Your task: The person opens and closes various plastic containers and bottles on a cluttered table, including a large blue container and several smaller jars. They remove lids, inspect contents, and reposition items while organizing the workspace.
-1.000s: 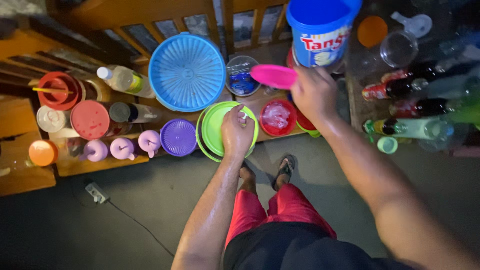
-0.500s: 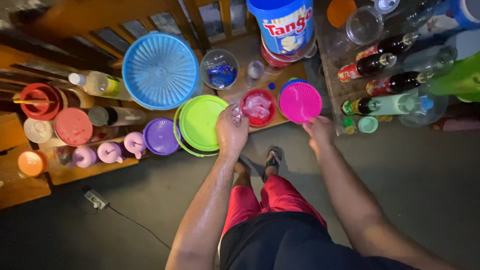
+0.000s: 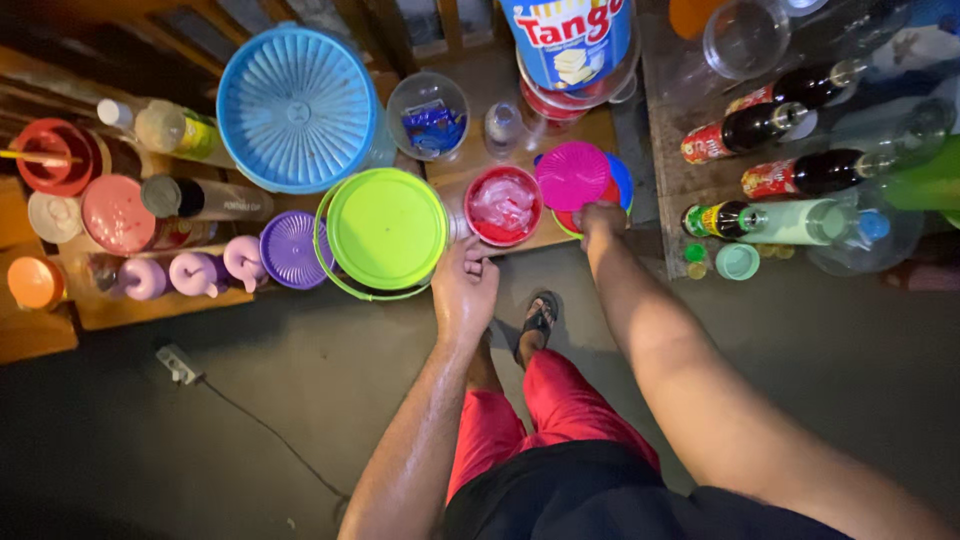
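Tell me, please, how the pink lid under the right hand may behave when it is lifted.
The pink lid looks like thin ribbed plastic, so probably light and slightly flexible. It sits on a stack of other lids, so it may slide. The right hand holds only its edge, so it could tilt.

A small drinks stall or home shop corner, seen from above.

I stand in sandals on a bare concrete floor [image 3: 250, 420] at a low wooden shelf [image 3: 520, 240] crowded with lidded plastic tubs, a green pail [image 3: 385, 230], a blue ribbed lid [image 3: 295, 108] and small purple jugs [image 3: 195, 272]. To my right, bottled soft drinks [image 3: 790, 170] lie in a row on a second wooden board, beside a big biscuit tin [image 3: 570, 45].
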